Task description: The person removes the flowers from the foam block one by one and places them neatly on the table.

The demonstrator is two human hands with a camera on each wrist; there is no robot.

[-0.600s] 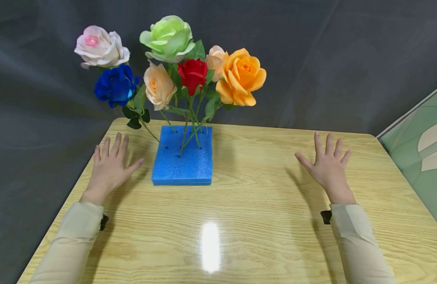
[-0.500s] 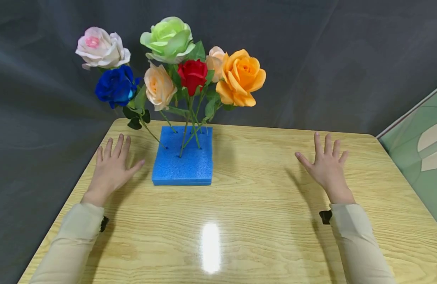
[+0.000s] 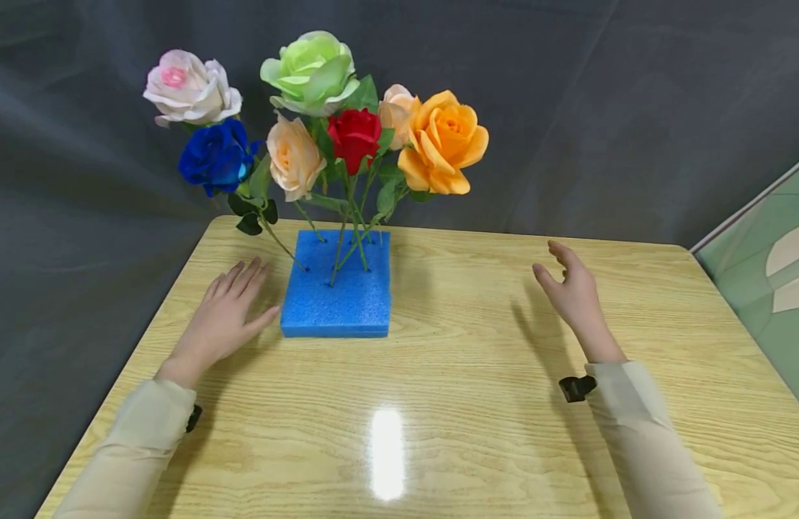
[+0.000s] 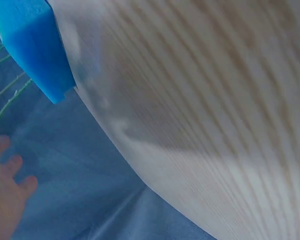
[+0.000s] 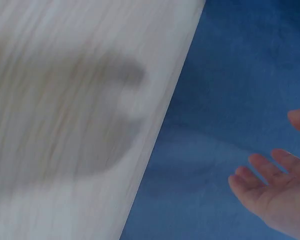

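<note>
Squarely on the far left part of the table [image 3: 464,404] sits a blue foam block [image 3: 334,306], flat, with slightly speckled top and thin green stems [image 3: 338,245] stuck in small holes across its farther half. Those stems lean and cross, carrying artificial roses: a red rose [image 3: 355,137] at the middle, a peach rose [image 3: 294,158] to its left, a large pale green rose [image 3: 313,72] above them. On the right, a wide orange rose [image 3: 446,144] partly covers a second peach rose [image 3: 394,115]; on the left, a deep blue rose [image 3: 217,158] hangs below a white rose [image 3: 194,90] with a pink centre.

Just left of the block, the left hand [image 3: 220,321] has its fingers extended and close together, the thumb spread toward the block's edge; whether the thumb tip touches it, I cannot tell. Well to the right, the right hand [image 3: 574,292] is over the table, its fingers gently bent and the thumb held apart from them, with bare air between.

Both arms wear cream sleeves [image 3: 639,432], a black wrist device [image 3: 576,389] showing beside the right cuff. Behind hangs dark cloth [image 3: 600,144]; at far right stands a green panel [image 3: 782,223] with pale shapes.
</note>
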